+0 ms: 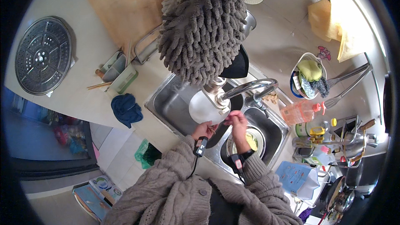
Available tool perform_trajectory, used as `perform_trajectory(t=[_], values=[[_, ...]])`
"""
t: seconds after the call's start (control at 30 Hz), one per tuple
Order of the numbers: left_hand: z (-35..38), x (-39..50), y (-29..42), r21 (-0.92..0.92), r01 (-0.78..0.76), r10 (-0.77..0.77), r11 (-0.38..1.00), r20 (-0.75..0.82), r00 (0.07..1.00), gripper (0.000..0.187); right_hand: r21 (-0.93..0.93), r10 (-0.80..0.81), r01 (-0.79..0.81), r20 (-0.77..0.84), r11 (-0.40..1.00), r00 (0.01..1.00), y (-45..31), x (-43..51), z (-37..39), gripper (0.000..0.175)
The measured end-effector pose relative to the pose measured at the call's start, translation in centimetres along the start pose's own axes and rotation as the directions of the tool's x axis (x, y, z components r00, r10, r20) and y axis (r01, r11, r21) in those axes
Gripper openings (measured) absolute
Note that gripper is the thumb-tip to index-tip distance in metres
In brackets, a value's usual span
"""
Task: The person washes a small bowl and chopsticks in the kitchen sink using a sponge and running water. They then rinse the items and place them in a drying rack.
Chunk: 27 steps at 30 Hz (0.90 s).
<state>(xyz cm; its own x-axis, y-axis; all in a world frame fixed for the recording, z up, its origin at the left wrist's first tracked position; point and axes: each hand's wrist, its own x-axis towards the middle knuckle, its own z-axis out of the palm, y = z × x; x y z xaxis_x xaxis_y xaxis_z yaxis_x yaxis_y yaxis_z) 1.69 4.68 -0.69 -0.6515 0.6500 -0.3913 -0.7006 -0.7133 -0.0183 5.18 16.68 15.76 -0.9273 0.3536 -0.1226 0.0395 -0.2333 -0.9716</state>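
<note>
My left hand [203, 130] closes its fingers round a small brownish piece, too small to name, over the divider of the steel double sink [165, 112]. Close to its right, my right hand [239, 125] is raised beside the faucet [250, 84]; its fingers are blurred, and whether they hold anything is unclear. Just above both hands, a round white item [203, 109] lies under the faucet's fitting. In the right basin, below my right wrist, stands a metal bowl [262, 140] with pale yellow food [251, 141] in it.
A grey shaggy chenille item [203, 28] hangs large before the camera, hiding part of the sink's back. Right of the sink stand a pink soap bottle [298, 112], other bottles and a blue paper bag [293, 178]. To the left are a dark blue cloth [126, 109] and a utensil caddy [122, 78].
</note>
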Motion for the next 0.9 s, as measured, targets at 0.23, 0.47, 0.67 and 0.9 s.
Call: perform_trajectory(t=[0.23,0.47,0.67,0.9], values=[[0.3,-3.8,-0.1,0.374,-0.169,0.254,0.912,-0.19,0.948,0.025,0.607,0.429,-0.501,0.274,0.616,0.861,7.2,6.6,1.8,0.022],[2.9,-5.6,0.4,0.481,-0.478,0.515,0.735,0.062,0.855,0.026,0.429,0.237,-0.509,0.543,0.747,0.805,8.6,7.3,4.2,0.028],[3.5,-6.9,3.7,0.695,-0.329,0.467,0.64,-0.012,0.884,0.025,-0.596,0.036,0.55,0.697,0.584,0.717,7.1,0.9,3.3,0.032],[3.1,-8.9,3.6,0.458,-0.267,0.31,0.848,-0.02,0.95,0.031,-0.689,0.004,0.693,0.71,0.212,0.704,7.1,3.3,-2.9,0.031]])
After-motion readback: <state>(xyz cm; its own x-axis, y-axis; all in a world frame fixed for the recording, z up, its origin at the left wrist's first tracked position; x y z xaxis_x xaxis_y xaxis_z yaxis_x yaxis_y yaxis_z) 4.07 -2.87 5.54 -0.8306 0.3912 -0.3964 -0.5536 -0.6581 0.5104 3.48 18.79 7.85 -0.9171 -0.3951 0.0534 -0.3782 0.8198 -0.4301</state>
